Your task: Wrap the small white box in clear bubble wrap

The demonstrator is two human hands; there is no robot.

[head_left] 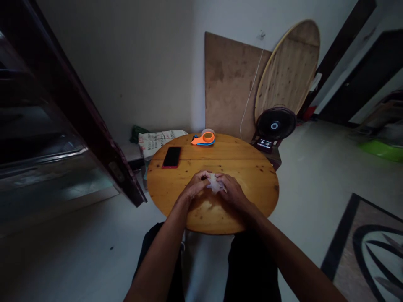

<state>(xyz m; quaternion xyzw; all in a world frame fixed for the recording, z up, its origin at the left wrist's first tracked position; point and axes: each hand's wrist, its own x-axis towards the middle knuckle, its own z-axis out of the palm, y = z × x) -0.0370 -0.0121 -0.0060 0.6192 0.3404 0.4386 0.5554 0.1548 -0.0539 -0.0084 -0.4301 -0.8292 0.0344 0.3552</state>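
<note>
Between my two hands, just above the round wooden table, is a crumpled piece of whitish translucent plastic. My left hand grips its left side, fingers curled. On the other side my right hand closes on it, thumb and fingers bent around the edge. The plastic's exact kind is too small to make out. Farther back on the tabletop lies an orange and blue tape dispenser. A phone with a dark screen and red edge rests at the table's left.
A round black fan stands behind the table's right edge. Against the wall lean a brown board and a round wooden top. A printed paper-covered box touches the left back; a dark door frame slants at left.
</note>
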